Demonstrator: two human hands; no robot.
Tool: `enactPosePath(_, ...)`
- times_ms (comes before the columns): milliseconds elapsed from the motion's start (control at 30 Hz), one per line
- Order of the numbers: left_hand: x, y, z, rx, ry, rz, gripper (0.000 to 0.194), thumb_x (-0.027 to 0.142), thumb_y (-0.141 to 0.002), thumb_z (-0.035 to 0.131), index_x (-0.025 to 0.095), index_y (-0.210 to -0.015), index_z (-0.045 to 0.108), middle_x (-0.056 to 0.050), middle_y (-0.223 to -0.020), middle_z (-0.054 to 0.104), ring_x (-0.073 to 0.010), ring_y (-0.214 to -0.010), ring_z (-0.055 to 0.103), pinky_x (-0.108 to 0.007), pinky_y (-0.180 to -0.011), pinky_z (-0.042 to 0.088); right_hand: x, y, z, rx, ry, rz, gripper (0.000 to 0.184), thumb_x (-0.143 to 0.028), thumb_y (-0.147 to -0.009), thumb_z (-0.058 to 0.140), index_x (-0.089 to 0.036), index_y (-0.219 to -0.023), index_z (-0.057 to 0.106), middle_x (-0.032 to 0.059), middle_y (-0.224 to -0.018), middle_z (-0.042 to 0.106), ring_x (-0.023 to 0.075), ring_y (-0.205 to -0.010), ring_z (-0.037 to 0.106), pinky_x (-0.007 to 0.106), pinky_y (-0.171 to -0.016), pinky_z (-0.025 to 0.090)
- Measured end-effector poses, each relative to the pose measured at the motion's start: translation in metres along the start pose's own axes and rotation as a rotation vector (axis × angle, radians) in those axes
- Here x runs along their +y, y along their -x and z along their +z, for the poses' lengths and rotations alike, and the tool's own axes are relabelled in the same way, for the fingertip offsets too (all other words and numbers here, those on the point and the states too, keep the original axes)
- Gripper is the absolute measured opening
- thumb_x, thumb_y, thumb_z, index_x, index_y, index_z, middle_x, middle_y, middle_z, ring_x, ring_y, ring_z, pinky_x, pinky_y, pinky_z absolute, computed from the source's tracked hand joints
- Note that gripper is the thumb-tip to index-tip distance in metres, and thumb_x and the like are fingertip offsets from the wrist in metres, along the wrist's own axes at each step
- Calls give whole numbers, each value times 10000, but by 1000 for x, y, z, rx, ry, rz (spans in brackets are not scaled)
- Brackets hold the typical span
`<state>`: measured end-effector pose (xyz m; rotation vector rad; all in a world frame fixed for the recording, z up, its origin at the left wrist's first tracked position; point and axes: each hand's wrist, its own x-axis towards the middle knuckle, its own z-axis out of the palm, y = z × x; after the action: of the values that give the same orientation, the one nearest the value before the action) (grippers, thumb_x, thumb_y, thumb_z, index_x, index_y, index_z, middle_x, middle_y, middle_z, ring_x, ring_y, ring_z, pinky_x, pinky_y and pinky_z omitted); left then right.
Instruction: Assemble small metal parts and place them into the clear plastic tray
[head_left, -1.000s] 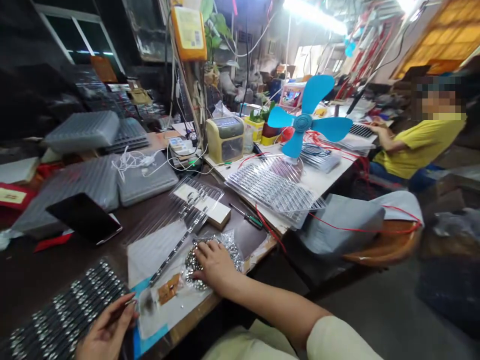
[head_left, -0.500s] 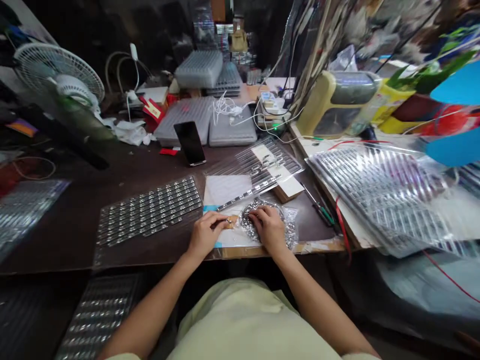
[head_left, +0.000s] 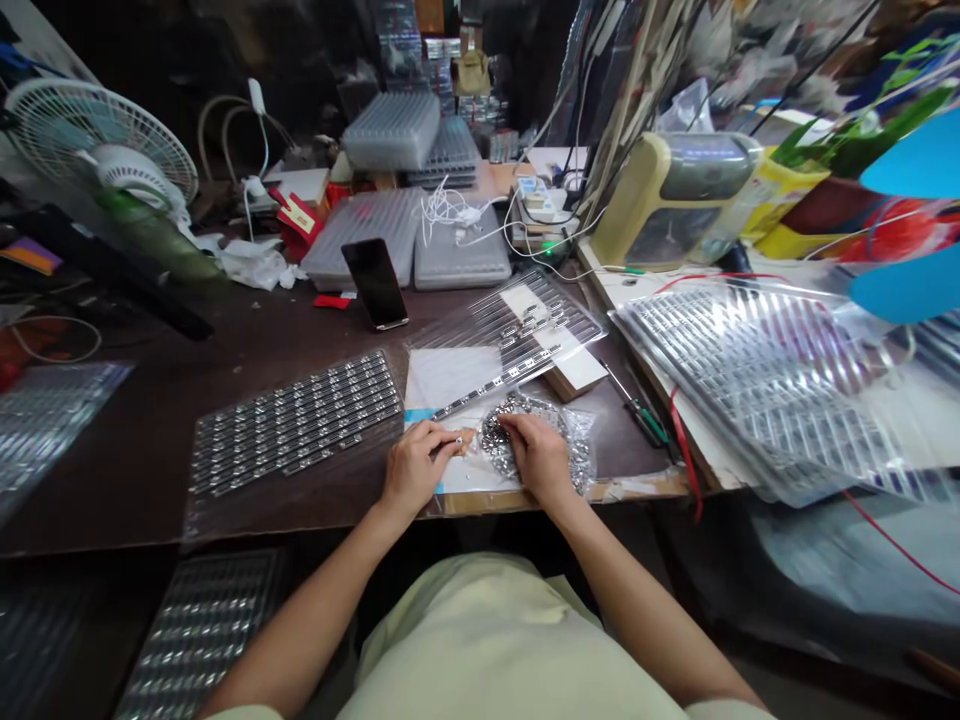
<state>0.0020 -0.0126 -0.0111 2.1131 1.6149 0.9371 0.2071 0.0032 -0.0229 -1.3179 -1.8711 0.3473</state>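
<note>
A wide-angle camera worn on the person's head looks forward and down past their shirt front (head_left: 480,650) onto a dark workbench (head_left: 262,330), with the left hand (head_left: 415,470) and right hand (head_left: 541,458) close by, just below frame centre.

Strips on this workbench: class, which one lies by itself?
The strip lying diagonally across the white sheet; the other strips sit side by side in rows on clear plastic.
</note>
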Motion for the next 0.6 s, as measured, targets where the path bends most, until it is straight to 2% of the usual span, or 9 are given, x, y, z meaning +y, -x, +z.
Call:
enactPosePath(167,0,0,1,-3,-8,5,106,251,-840,617,228,-892,707,-28,-872,664,-164,-823,616,-287,-760,478,-17,-6,-1,-73,66,70,86,-276,-874,601,-228,-850,668,15,-806,701,171,-759,615,292,-722,420)
enactPosePath(267,-3,0,0,60,102,-22,114,253,-851,597,213,-891,696,-35,-887,665,-161,-825,621,-272,-734,488,-30,-10,8,-148,62,22,96,-325,-836,660,-241,-797,686,3,-832,704,168,-801,586,303,-735,365)
enactPosePath(367,-5,-2,-3,131,194,-76,140,267,-862,576,191,-896,688,-47,-893,663,-156,-802,625,-253,-678,493,-38,-11,22,-184,104,-22,113,-364,-834,660,-267,-826,718,6,-913,701,168,-834,550,318,-741,333)
enactPosePath(467,-5,-3,-5,135,213,-93,153,285,-856,582,181,-887,689,-51,-886,656,-152,-792,622,-243,-652,493,-41,-10,31,-222,180,-39,134,-379,-863,619,-305,-879,729,6,-927,688,171,-834,522,325,-722,322)
enactPosePath(600,-3,-4,-6,120,220,-100,155,289,-851,586,180,-890,690,-53,-887,653,-152,-801,621,-235,-638,493,-39,-10,23,-226,227,-40,189,-379,-892,571,-315,-1012,702,13,-1000,673,192,-887,520,337,-738,355)
